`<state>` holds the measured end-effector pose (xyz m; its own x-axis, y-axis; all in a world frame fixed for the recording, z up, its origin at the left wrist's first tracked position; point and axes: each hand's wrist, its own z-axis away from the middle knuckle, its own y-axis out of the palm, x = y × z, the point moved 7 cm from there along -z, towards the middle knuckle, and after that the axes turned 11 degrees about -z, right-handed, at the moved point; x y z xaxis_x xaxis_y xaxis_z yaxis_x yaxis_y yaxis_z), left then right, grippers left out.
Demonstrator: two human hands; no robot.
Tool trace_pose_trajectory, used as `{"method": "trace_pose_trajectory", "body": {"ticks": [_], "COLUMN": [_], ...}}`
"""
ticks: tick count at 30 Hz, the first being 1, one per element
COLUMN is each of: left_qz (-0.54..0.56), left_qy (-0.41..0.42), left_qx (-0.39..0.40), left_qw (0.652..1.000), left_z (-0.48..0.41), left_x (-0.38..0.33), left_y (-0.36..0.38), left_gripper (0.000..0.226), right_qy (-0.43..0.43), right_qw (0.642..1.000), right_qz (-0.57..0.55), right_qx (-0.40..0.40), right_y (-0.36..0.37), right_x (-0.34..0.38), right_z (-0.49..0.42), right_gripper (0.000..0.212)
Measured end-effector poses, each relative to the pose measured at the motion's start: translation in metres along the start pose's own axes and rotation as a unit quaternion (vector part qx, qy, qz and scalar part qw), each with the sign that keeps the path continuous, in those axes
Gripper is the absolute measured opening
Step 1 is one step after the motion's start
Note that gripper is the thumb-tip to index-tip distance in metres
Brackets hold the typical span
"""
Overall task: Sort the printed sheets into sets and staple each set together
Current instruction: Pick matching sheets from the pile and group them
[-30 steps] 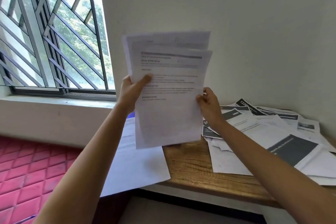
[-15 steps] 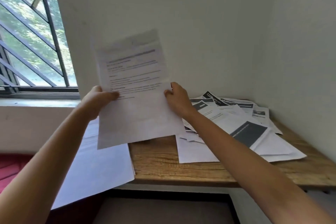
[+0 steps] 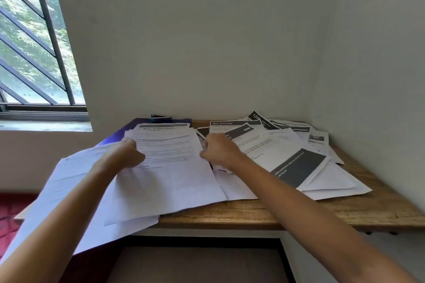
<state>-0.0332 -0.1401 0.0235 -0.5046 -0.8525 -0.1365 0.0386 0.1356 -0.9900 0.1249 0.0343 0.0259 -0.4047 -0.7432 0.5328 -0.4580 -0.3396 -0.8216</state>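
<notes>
A set of white printed sheets (image 3: 170, 167) lies flat on the left part of the wooden table (image 3: 253, 213). My left hand (image 3: 124, 156) grips the set's left edge and my right hand (image 3: 218, 149) pinches its right edge. A loose pile of printed sheets (image 3: 287, 151), some with dark grey header bands, spreads over the table's right side. A dark stapler (image 3: 161, 117) sits by the back wall, behind the set. More white sheets (image 3: 76, 181) hang over the table's left edge under my left arm.
A purple folder (image 3: 128, 126) lies under the sheets at the back left. White walls close the table in at the back and right. A barred window (image 3: 34, 53) is at the left. Red cushioning (image 3: 9, 216) shows below the table's left side.
Both hands have lowered the set from upright in the air down onto the table's left side. The view has turned right and down, and the stapler has come into sight.
</notes>
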Motion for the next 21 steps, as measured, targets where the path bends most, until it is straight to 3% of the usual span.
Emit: {"method": "trace_pose_trajectory", "body": {"ticks": [2, 5, 7, 9, 12, 17, 21], "left_qz": [-0.043, 0.003, 0.055, 0.104, 0.115, 0.196, 0.284], "left_qy": [0.006, 0.093, 0.188, 0.283, 0.376, 0.363, 0.320], "left_qx": [-0.007, -0.074, -0.138, -0.184, -0.196, -0.122, -0.147], "left_qw": [0.999, 0.993, 0.971, 0.936, 0.898, 0.903, 0.892], "left_z": [0.007, 0.015, 0.024, 0.038, 0.046, 0.033, 0.038], "left_x": [-0.012, -0.047, -0.076, -0.107, -0.149, -0.185, -0.182], "left_y": [-0.012, -0.035, -0.046, -0.048, -0.038, -0.003, 0.026], "left_gripper": [0.066, 0.067, 0.061, 0.052, 0.042, 0.041, 0.040], "right_qy": [-0.003, 0.040, 0.105, 0.170, 0.202, 0.222, 0.237], "right_qw": [0.998, 0.993, 0.989, 0.980, 0.974, 0.970, 0.966], "right_qz": [0.009, 0.019, 0.051, 0.088, 0.099, 0.096, 0.101], "right_qx": [-0.061, -0.112, -0.094, -0.051, -0.021, 0.000, -0.005], "right_y": [-0.033, -0.082, -0.100, -0.103, -0.094, -0.084, -0.086], "right_x": [-0.012, -0.055, -0.098, -0.137, -0.174, -0.197, -0.208], "right_z": [-0.008, -0.016, -0.015, -0.008, 0.000, -0.001, -0.005], "right_gripper": [0.019, 0.017, 0.021, 0.038, 0.063, 0.074, 0.090]}}
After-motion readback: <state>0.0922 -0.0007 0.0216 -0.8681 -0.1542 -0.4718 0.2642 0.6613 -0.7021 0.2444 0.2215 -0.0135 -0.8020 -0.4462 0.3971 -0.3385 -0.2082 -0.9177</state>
